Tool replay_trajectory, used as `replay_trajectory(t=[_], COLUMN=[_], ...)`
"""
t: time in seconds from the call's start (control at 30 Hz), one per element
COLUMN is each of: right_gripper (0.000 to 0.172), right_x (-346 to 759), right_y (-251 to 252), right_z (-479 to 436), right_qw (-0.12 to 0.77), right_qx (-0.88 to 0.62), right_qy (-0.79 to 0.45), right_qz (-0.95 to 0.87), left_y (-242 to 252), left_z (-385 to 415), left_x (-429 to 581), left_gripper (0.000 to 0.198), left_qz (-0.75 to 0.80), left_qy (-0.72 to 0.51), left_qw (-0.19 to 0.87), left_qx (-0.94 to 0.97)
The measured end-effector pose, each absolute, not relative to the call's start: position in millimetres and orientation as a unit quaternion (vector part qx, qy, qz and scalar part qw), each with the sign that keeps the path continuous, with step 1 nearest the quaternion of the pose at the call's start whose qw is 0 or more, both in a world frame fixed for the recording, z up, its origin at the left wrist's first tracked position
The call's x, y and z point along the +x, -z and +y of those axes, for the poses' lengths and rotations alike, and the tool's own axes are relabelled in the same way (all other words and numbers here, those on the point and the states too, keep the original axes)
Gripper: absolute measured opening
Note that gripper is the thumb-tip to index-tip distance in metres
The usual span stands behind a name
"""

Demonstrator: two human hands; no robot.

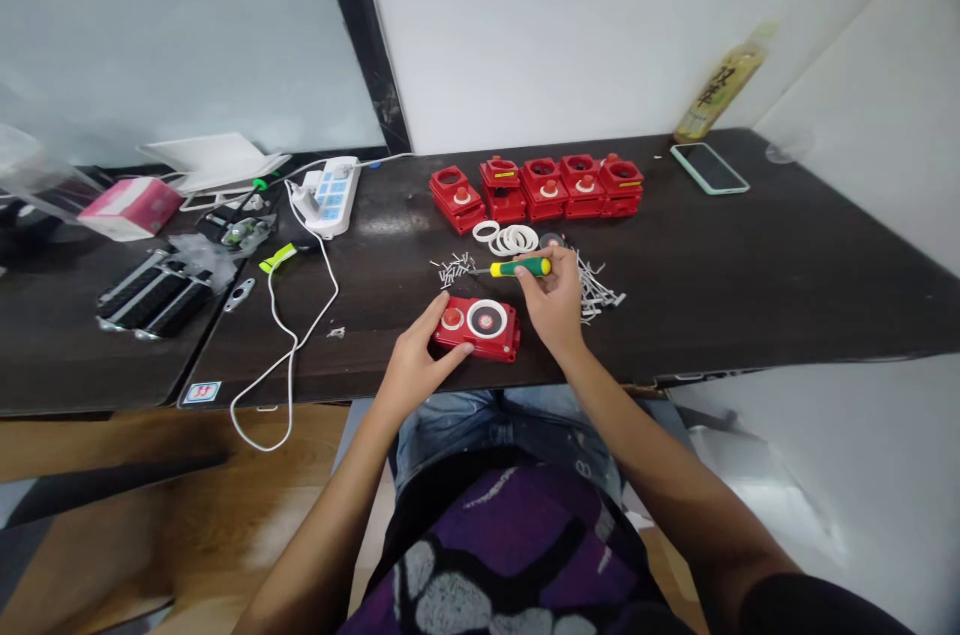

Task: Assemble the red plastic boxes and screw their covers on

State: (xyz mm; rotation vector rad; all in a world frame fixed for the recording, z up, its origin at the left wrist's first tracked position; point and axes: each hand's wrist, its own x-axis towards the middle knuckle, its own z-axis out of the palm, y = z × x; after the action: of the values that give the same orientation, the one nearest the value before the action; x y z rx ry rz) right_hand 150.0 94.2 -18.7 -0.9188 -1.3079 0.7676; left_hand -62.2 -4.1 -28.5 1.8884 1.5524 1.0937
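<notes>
My left hand (422, 355) grips the left side of a red box (495, 343) lying near the table's front edge. The box has a red button and a black disc in a white ring on its top. In my right hand (553, 300) is a screwdriver (525, 267) with a green and yellow handle, its shaft pointing left. Its tip reaches a small heap of screws (454, 270) just behind the box; whether a screw sits on the tip is too small to tell. Beside my right hand lies a bunch of white-headed pieces (596, 293), partly hidden by it.
Several red housings (544, 190) stand in a row at the back, with white rings (514, 239) before them. To the left are a power strip (335, 195), a looping white cable (330, 300) and a pink box (129, 208). A phone (709, 168) and a bottle (720, 93) are back right.
</notes>
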Motion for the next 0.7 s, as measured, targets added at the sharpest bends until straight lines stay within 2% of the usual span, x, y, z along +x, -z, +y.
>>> replay_trajectory(t=[0.2, 0.37, 0.7], right_gripper=[0.027, 0.021, 0.023], right_x=[150.9, 150.3, 151.1], right_y=[22.8, 21.9, 16.5], right_z=[93.2, 90.5, 85.8], right_qw=[0.627, 0.609, 0.607], right_qx=[-0.393, -0.397, -0.402], right_qy=[-0.325, -0.327, -0.315], right_qz=[-0.589, -0.603, -0.609], left_y=[28.9, 27.3, 29.0], left_z=[-4.2, -4.5, -4.4], left_x=[-61.1, -60.6, -61.0], left_gripper=[0.074, 0.073, 0.075], left_qz=[0.567, 0.568, 0.573], left_qy=[-0.404, -0.398, -0.393], left_qw=[0.231, 0.231, 0.235], left_qx=[0.680, 0.682, 0.680])
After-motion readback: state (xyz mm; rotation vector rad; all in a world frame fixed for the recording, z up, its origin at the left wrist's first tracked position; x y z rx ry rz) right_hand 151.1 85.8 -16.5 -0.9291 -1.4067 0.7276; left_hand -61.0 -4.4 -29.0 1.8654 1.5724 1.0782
